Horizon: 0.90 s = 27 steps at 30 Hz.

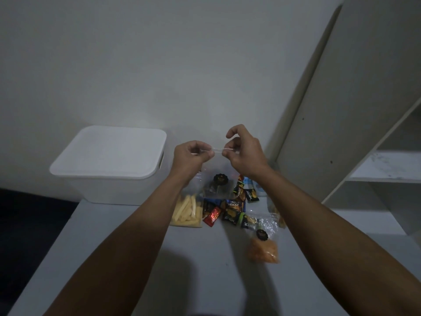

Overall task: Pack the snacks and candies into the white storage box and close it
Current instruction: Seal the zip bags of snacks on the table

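A clear zip bag point(216, 176) with a round black label hangs in the air above the snack pile. My left hand point(189, 153) and my right hand point(243, 149) pinch its top edge from either side. The white storage box point(109, 160) stands at the back left of the table with its lid on. Under the bag lie a clear bag of pale yellow sticks point(188, 210), a red candy packet point(212, 216), several dark Nextar packets point(233, 206), and a clear bag of orange snacks point(264, 247) at the right.
The grey table point(193, 270) runs toward me; its left edge drops to a dark floor. A white shelf unit point(376, 165) stands close on the right. A plain wall is behind the box.
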Tool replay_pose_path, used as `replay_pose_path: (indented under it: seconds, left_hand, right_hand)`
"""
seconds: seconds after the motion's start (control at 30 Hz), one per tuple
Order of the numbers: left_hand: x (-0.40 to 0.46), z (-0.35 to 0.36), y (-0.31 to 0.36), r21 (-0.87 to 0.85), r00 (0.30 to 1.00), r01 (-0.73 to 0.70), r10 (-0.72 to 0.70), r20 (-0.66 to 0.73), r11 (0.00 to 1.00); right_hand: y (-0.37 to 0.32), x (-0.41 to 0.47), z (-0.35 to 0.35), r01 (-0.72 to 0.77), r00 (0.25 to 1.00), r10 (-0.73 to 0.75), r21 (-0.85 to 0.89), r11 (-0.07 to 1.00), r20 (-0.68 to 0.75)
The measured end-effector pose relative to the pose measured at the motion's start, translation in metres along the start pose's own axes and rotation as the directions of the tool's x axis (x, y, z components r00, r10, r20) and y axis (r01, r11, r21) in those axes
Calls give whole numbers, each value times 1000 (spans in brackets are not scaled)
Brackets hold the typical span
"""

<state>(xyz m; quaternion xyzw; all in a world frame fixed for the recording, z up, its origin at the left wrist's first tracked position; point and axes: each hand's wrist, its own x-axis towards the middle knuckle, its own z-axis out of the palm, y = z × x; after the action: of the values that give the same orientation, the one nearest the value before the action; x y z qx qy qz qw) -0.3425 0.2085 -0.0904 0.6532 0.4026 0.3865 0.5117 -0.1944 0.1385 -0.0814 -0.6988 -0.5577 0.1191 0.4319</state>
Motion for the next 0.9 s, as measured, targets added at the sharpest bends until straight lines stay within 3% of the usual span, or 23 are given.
replay_pose_path:
  seconds: [0.33,0.6,0.77,0.9]
  left_hand:
    - [0,5,4,57,997,-7,11,-71,998]
    - [1,7,9,56,1000,2,-3,18,998]
    - [8,2,13,69,998,12,-7,-69,998]
    - [8,-3,14,32,999,33,-32,-37,999]
  right_hand:
    - [-8,3,3,35,999,-33,-45,998,36]
    - [-10,5,1,28,999,-27,-27,999,41]
    - [-5,6,-9,-40,997,44,-53,998,67]
    - [-7,8,-15,-81,996,81,-20,997,39]
